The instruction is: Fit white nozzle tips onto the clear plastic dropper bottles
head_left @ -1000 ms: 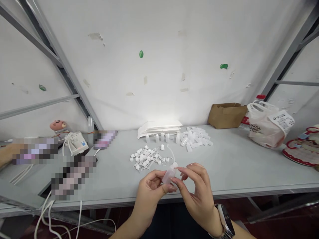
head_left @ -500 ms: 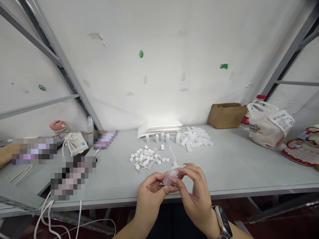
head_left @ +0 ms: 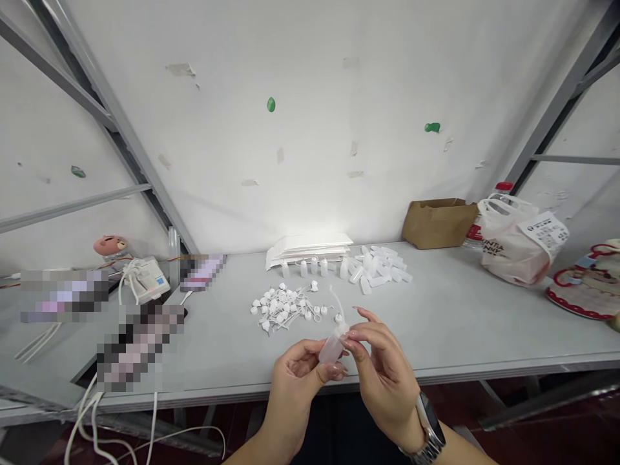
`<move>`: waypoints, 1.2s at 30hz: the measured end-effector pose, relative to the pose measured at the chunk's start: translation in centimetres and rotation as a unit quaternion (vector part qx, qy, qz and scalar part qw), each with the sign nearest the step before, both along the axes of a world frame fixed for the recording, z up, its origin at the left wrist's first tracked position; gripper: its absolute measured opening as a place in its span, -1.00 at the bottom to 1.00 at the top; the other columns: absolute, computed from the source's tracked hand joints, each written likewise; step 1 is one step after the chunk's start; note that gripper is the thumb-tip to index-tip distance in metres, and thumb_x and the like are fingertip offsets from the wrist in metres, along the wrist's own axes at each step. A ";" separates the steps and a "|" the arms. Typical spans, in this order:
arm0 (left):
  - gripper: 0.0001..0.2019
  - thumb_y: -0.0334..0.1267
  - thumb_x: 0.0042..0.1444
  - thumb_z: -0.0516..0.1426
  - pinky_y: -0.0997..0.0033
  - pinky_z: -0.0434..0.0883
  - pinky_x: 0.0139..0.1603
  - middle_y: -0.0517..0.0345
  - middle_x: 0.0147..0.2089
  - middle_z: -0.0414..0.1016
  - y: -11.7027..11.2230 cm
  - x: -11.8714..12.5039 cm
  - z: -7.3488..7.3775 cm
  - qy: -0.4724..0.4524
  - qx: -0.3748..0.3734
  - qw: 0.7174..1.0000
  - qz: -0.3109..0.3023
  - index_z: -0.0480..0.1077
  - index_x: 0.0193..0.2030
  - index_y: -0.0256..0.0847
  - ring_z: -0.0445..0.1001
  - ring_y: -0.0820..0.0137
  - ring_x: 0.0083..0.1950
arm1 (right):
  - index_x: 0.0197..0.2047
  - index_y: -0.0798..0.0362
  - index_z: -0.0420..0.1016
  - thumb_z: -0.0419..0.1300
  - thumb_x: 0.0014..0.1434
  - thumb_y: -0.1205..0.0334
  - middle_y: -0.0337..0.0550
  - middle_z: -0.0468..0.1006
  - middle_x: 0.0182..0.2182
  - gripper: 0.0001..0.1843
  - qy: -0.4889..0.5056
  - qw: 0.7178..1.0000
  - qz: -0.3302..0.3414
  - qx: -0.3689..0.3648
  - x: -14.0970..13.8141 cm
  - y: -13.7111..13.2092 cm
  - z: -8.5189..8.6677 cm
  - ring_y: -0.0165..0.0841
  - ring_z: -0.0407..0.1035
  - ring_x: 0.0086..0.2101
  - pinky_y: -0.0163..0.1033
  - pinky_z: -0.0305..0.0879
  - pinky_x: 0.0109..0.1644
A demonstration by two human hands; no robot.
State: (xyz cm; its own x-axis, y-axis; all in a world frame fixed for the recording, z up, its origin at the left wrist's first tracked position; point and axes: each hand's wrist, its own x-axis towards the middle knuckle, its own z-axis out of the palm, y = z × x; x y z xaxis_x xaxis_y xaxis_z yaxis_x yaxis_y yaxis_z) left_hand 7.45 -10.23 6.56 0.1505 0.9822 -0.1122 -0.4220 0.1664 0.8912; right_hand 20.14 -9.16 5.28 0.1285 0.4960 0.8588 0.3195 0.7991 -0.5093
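At the front edge of the pale grey counter (head_left: 436,316), both hands work together just above its surface. The left hand (head_left: 298,394) cradles the lower body of a translucent plastic bottle (head_left: 332,346), with its fingers (head_left: 310,353) curled narrowly around it. The right hand (head_left: 382,374) closes on the bottle's upper end, its fingertips (head_left: 351,336) pressed near the neck, while the index finger stretches away over the top. The bottle is held off the counter, tilted with its neck up and toward the right hand. Compared with a moment ago, the hands have drawn slightly apart and the bottle sits a little lower and more steeply tilted, with the right fingers more open around the neck. Just beyond the neck, a white cap (head_left: 338,318) carries a thin, clear tube (head_left: 333,298) that rises upward; I cannot tell whether it is attached to the bottle. Farther along the counter lie a cluster of white caps with tubes (head_left: 278,309), a short row of upright bottles (head_left: 314,266) and a loose heap of bottles (head_left: 375,268). A stack of white packets (head_left: 307,247) sits behind them, and a brown paper bag (head_left: 438,223) stands toward the right.
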 end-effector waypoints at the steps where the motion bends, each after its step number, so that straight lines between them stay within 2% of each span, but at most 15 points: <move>1: -0.79 -0.30 -0.25 0.36 0.48 0.42 -0.34 0.13 -0.46 0.54 0.0 0.0 0.1 -0.003 -0.005 1.000 -0.004 0.52 -0.41 -0.28 0.46 0.45 -0.43 | -0.18 0.06 0.38 0.08 0.09 0.64 -0.26 0.48 -0.38 -0.68 0.001 1.000 0.001 0.000 0.0 0.0 0.0 -0.42 0.38 -0.31 0.00 0.24 0.14; 8: -0.75 -0.22 -0.27 0.38 0.52 0.37 -0.38 0.15 -0.51 0.48 0.3 0.2 0.3 -0.039 -0.021 0.998 -0.041 0.53 -0.44 -0.30 0.39 0.51 -0.46 | -0.22 0.06 0.39 0.08 0.09 0.63 -0.28 0.46 -0.45 -0.71 0.013 1.000 0.006 0.001 0.1 -0.1 0.1 -0.43 0.36 -0.39 0.09 0.26 0.13; 17: -0.79 -0.19 -0.16 0.33 0.56 0.34 -0.38 0.16 -0.51 0.44 0.4 0.2 -0.2 -0.089 -0.032 0.990 -0.108 0.55 -0.41 -0.30 0.35 0.55 -0.49 | -0.22 0.03 0.39 0.06 0.11 0.58 -0.31 0.42 -0.54 -0.72 -0.006 1.000 0.006 0.005 0.5 -0.2 0.6 -0.41 0.34 -0.48 0.20 0.25 0.08; 23: -0.82 -0.21 -0.10 0.30 0.55 0.33 -0.38 0.17 -0.54 0.39 0.5 0.2 -0.3 -0.083 -0.033 0.991 -0.104 0.57 -0.40 -0.30 0.33 0.54 -0.48 | -0.26 0.01 0.36 0.05 0.12 0.57 -0.32 0.40 -0.56 -0.73 -0.022 1.000 -0.006 0.003 0.4 -0.1 0.9 -0.41 0.34 -0.49 0.18 0.27 0.06; 30: -0.82 -0.22 -0.07 0.29 0.53 0.35 -0.34 0.11 -0.42 0.48 0.7 -0.3 -0.3 -0.048 -0.030 0.995 -0.083 0.58 -0.32 -0.25 0.37 0.53 -0.44 | -0.23 0.00 0.36 0.06 0.11 0.58 -0.30 0.44 -0.52 -0.72 -0.047 0.998 -0.039 0.018 0.5 0.3 1.0 -0.40 0.35 -0.48 0.18 0.29 0.05; 36: -0.82 -0.20 -0.05 0.27 0.53 0.33 -0.36 0.11 -0.44 0.47 0.7 -0.4 0.0 -0.037 -0.013 0.994 -0.099 0.58 -0.37 -0.29 0.34 0.54 -0.47 | -0.21 -0.01 0.38 0.05 0.09 0.58 -0.30 0.46 -0.51 -0.69 -0.079 0.994 -0.066 0.047 0.8 0.3 1.4 -0.42 0.34 -0.51 0.17 0.31 0.01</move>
State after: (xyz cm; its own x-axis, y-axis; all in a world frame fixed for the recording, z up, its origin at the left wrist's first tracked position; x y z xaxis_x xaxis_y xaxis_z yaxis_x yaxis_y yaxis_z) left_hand 7.07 -9.57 6.54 0.3497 0.9294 -0.1183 -0.4433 0.2754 0.8530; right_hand 20.97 -8.86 6.64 0.0474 0.4005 0.9151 0.4939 0.7869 -0.3700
